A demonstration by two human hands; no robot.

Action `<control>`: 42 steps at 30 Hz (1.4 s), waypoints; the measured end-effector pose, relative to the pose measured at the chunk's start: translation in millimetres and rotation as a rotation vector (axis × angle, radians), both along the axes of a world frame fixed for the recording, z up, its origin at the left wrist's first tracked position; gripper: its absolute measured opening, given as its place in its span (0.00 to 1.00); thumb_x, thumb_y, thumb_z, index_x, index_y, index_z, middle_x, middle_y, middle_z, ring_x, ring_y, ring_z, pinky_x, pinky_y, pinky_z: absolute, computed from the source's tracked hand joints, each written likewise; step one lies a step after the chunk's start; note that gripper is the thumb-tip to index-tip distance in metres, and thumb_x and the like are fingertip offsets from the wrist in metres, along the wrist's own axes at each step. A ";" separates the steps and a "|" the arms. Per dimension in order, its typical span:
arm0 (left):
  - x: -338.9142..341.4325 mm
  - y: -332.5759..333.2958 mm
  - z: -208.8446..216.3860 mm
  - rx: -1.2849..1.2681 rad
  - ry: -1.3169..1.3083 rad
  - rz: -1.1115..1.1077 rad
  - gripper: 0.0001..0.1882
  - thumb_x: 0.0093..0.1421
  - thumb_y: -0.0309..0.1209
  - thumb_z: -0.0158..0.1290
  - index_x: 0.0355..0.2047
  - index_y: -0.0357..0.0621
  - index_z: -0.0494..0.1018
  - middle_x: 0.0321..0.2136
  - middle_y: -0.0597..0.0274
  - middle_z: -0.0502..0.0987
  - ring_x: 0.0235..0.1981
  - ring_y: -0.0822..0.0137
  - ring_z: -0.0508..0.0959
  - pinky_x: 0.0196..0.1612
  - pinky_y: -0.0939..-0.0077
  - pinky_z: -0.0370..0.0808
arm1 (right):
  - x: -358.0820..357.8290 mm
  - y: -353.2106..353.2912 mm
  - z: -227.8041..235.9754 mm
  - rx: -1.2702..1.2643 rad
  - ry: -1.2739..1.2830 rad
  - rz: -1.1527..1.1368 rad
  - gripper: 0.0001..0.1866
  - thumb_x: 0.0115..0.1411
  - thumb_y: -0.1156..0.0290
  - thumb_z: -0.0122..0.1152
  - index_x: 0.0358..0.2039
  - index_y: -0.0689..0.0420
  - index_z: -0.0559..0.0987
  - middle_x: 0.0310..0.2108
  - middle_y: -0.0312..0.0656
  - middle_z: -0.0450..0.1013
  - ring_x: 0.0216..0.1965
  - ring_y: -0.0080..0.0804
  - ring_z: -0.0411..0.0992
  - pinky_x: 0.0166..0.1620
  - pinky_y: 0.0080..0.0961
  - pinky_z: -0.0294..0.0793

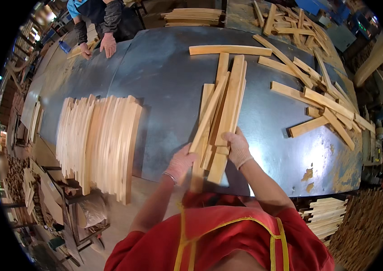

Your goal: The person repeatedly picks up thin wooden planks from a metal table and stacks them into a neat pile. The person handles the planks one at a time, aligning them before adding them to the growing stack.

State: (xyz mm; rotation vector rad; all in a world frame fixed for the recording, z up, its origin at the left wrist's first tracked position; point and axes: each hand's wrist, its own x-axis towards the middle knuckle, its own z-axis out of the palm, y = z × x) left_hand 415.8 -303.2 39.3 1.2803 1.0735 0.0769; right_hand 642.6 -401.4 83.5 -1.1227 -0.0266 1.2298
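Leaning over the dark tabletop (169, 81), you had both hands on a loose bundle of wooden strips (232, 104), which lay at twelve o'clock with its near ends close to the table edge. Your gloved left hand (182, 163) was curled about the near end of a slanting strip on the bundle's nine o'clock side; your gloved right hand (236, 148) was partly closed on its three o'clock side, thumb on top, though how far the fingers reached underneath could not be told. The likeliest trouble was splaying: the strips had staggered ends and crossed one another, and you held them low, so a lift from there might have let the far ends droop or fan apart. The slanting strip seemed the readiest to slip, since it rested askew over the others. A push toward twelve could have knocked the crosswise strip (230, 50) at the far end, and a swing toward two might have snagged the jumbled heap (329, 102). At ten o'clock, the tight row of strips (110, 144) looked liable to lean over if bumped by a long piece. Fingertips could also have been pinched between strips closing together under uneven squeezing.
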 end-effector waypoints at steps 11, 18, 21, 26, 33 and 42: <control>69.2 35.3 59.9 0.692 0.728 -0.400 0.61 0.56 0.56 0.66 0.81 0.50 0.45 0.64 0.37 0.71 0.62 0.43 0.77 0.62 0.55 0.78 | -95.7 -13.7 2.6 -0.063 -1.076 1.075 0.36 0.60 0.66 0.71 0.67 0.58 0.68 0.54 0.50 0.78 0.56 0.44 0.78 0.56 0.41 0.79; 41.3 30.6 10.4 0.814 0.668 -0.120 0.57 0.50 0.43 0.68 0.78 0.50 0.52 0.59 0.44 0.74 0.62 0.42 0.75 0.61 0.54 0.77 | 178.8 34.4 -50.4 0.169 -1.549 0.739 0.24 0.65 0.66 0.63 0.62 0.48 0.78 0.52 0.50 0.80 0.55 0.49 0.78 0.60 0.40 0.78; -16.5 26.0 11.3 0.858 0.752 -0.094 0.55 0.50 0.41 0.68 0.77 0.50 0.55 0.64 0.47 0.73 0.63 0.43 0.74 0.63 0.52 0.75 | 310.5 41.9 -15.2 -0.448 -1.776 0.255 0.29 0.60 0.59 0.69 0.57 0.61 0.78 0.43 0.53 0.83 0.50 0.52 0.80 0.50 0.52 0.78; -129.5 24.5 -2.0 1.164 1.194 -0.012 0.50 0.50 0.43 0.69 0.73 0.50 0.63 0.69 0.48 0.70 0.66 0.46 0.72 0.67 0.42 0.68 | 472.5 22.2 -36.8 -1.171 -1.858 0.634 0.49 0.59 0.51 0.64 0.77 0.57 0.61 0.74 0.53 0.62 0.75 0.55 0.58 0.74 0.42 0.62; -48.9 -34.1 -47.0 1.114 0.725 -0.043 0.55 0.50 0.55 0.70 0.74 0.47 0.60 0.64 0.47 0.72 0.66 0.44 0.71 0.68 0.42 0.66 | 462.4 -6.4 -51.3 -0.925 -1.580 0.820 0.37 0.61 0.49 0.69 0.65 0.55 0.72 0.53 0.48 0.76 0.55 0.46 0.71 0.57 0.37 0.75; 49.9 -61.1 7.9 0.522 0.576 -0.004 0.56 0.52 0.49 0.69 0.76 0.46 0.55 0.63 0.43 0.72 0.59 0.40 0.77 0.60 0.52 0.78 | 224.3 -47.5 -59.2 -0.173 -0.323 0.366 0.28 0.67 0.48 0.71 0.54 0.58 0.79 0.31 0.44 0.78 0.31 0.29 0.77 0.33 0.28 0.80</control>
